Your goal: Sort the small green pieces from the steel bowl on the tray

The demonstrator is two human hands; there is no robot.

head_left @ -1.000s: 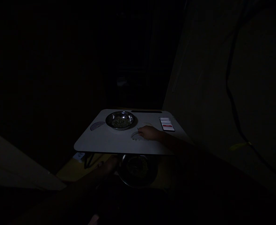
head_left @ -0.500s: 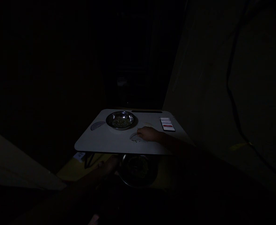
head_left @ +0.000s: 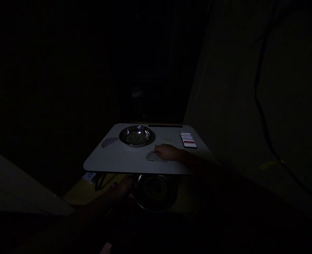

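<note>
The scene is very dark. My right hand [head_left: 167, 152] rests on a small white lap table [head_left: 119, 160], fingers curled over a little pile of small dark bits beside a faint round mark; what it holds is too small to name. A steel bowl [head_left: 136, 135] with greenish seeds stands at the table's back. My left hand [head_left: 123, 187] is below the table's front edge, at the rim of a second steel bowl [head_left: 156, 192] with greenish contents; its fingers are lost in shadow.
A phone [head_left: 189, 140] with a lit screen lies at the table's back right. A grey half-round mark [head_left: 109, 141] is at the back left, a slot [head_left: 165, 126] along the far edge. A wall with a dark cable [head_left: 262, 106] rises on the right.
My right hand has slid slightly to the left across the table over the small bits. The left hand and both bowls have stayed put.
</note>
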